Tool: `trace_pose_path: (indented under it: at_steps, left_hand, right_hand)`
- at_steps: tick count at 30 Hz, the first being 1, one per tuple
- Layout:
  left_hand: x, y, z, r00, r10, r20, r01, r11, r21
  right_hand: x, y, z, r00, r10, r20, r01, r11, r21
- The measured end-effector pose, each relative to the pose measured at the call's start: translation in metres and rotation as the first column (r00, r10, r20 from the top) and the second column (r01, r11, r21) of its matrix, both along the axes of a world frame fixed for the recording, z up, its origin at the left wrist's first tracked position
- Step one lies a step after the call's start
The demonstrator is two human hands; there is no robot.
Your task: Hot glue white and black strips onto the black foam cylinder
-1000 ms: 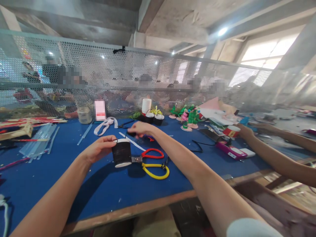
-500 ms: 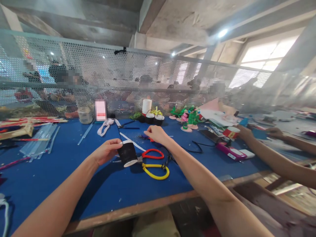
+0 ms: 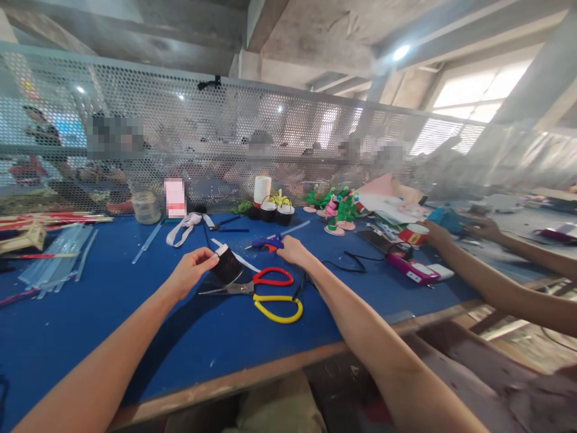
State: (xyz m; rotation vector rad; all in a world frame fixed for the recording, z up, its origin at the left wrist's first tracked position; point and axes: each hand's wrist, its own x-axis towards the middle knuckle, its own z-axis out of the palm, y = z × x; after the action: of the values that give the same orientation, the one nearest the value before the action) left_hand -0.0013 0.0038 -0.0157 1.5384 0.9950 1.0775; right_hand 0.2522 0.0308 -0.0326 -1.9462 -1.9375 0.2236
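My left hand (image 3: 195,269) pinches a small black paper cup (image 3: 228,266) with a white rim, tilted above the table. A thin black cord rises from beside the cup near my fingertips. My right hand (image 3: 295,251) is closed round the handle of a blue hot glue gun (image 3: 267,242) with a red trigger; its nozzle points left and a clear glue stick (image 3: 295,229) shows behind it. Just below lie scissors (image 3: 246,289) with one red and one yellow handle loop. A white ribbon strip (image 3: 243,260) lies partly hidden behind the cup.
Clear glue sticks (image 3: 56,258) lie at left. Along the mesh screen (image 3: 216,138) stand a plastic jar (image 3: 146,208), small black buckets (image 3: 285,214) and green craft figures (image 3: 346,211). A co-worker's arms (image 3: 478,273) reach in at right, near a purple device (image 3: 412,269).
My right hand has closed on the glue gun, which now shows more fully. The black cup in my left hand has tilted and moved up slightly, uncovering the scissor blades.
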Motion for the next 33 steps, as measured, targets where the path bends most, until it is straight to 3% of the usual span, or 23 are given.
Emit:
trace_pose_path:
  at_steps: [2,4,7,9,13,16,18,33]
  left_hand:
    - [-0.002,0.0,0.001,0.999,-0.017,-0.051,0.018,1.0,0.025]
    - [-0.004,0.0,0.003,0.996,-0.034,-0.084,0.037,0.999,0.037]
    - [-0.005,-0.002,0.006,0.993,-0.054,-0.103,0.057,0.998,0.026]
    - [-0.004,-0.003,0.005,0.993,-0.054,-0.105,0.058,0.998,0.032]
    - [-0.002,0.0,-0.004,0.997,-0.008,-0.08,0.016,0.996,0.093]
    - [-0.001,0.003,-0.009,0.998,0.031,-0.059,-0.025,0.995,0.095]
    - [0.0,0.003,-0.011,0.998,0.039,-0.048,-0.036,0.996,0.079]
    - [0.0,0.003,-0.011,0.998,0.051,-0.034,-0.049,0.997,0.057]
  right_hand:
    - [0.0,-0.004,0.01,0.984,-0.051,-0.173,0.063,0.996,0.068]
    - [-0.003,-0.011,0.024,0.879,-0.024,-0.477,0.111,0.982,0.154]
    - [-0.013,-0.026,0.045,0.646,0.113,-0.755,-0.016,0.991,0.134]
    - [-0.024,-0.037,0.051,0.614,0.16,-0.773,-0.102,0.987,0.124]
    - [-0.047,-0.054,0.039,0.631,0.279,-0.723,-0.155,0.96,0.235]
    - [-0.057,-0.061,0.024,0.782,0.305,-0.543,-0.177,0.945,0.276]
    - [-0.061,-0.065,0.018,0.842,0.333,-0.424,-0.196,0.922,0.335]
    - [-0.065,-0.071,0.016,0.91,0.275,-0.311,-0.188,0.941,0.282]
